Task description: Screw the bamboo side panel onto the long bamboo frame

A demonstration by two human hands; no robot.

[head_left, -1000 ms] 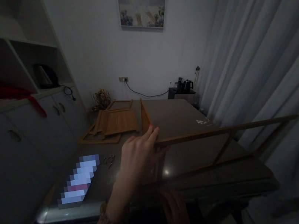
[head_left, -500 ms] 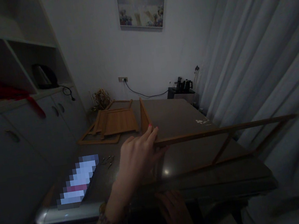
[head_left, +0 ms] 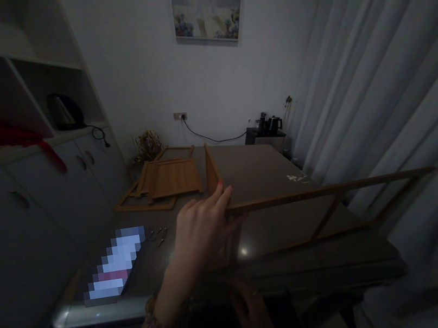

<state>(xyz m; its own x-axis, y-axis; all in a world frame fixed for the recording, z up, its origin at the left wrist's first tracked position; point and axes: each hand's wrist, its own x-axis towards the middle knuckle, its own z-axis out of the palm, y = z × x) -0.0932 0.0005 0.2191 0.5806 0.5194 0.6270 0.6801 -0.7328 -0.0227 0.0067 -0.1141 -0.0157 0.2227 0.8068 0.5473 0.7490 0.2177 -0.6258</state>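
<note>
My left hand grips the near top corner of a wooden frame, which stands upright on the dark table. The frame's top rail runs right toward the curtain, and a lower rail rests on the tabletop. A second wooden panel stands on edge behind the held corner, running away from me. My right hand is low and dim below the table's near edge; I cannot see whether it holds anything.
Flat wooden panels and frames lie at the table's far left. A few small screws and a blurred-out object lie near the front left. Cabinets with a kettle stand left, curtains hang right.
My right hand has shifted slightly under the table's near edge and curled. My left hand and the frame have stayed put.
</note>
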